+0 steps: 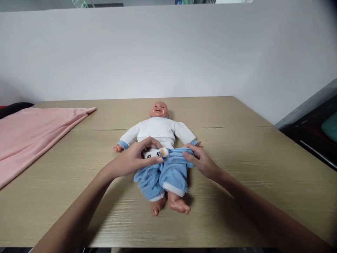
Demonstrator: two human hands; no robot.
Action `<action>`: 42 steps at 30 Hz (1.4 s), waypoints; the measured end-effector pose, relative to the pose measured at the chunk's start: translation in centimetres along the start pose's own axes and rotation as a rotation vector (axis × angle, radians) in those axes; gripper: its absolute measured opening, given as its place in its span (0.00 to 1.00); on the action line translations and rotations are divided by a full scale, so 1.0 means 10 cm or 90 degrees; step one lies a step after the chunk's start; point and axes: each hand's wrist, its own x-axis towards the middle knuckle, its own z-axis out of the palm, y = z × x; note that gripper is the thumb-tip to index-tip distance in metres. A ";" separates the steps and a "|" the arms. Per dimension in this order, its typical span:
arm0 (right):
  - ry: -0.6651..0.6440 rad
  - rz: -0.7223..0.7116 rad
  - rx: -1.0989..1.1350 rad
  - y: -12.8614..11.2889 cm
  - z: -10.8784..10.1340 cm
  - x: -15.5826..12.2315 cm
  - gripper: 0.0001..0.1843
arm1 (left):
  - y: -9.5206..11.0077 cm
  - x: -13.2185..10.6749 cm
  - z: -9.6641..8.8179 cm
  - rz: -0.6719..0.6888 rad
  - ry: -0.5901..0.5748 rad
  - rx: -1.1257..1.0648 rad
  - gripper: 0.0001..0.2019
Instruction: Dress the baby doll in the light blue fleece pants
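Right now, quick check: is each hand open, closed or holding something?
Left hand: holding the white printed cloth between thumb and fingers.
Right hand: holding the waistband of the blue trousers.

The doll's head (159, 110) is made of glossy plastic, the trousers (173, 174) of fuzzy cloth. The table (244, 154) is wood-grained

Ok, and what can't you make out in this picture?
All in the head view:
Printed patch: partly hidden by the left hand.
Blue pants: part of the waist edge hidden by the right hand.
Pink cloth: cut off by the left edge.
Dark thing at right: cut off by the right edge; I can't tell what it is.
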 end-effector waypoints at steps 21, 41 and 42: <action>0.080 -0.095 -0.278 -0.09 0.14 0.85 0.20 | -0.98 0.19 -0.13 0.021 0.259 -0.205 0.22; 0.160 -0.018 -0.260 0.18 0.03 1.09 0.25 | -1.05 0.93 -0.11 -0.032 0.184 -0.350 0.21; 0.150 -0.015 -0.242 0.21 0.00 1.09 0.26 | -1.07 0.93 -0.13 -0.034 0.177 -0.350 0.21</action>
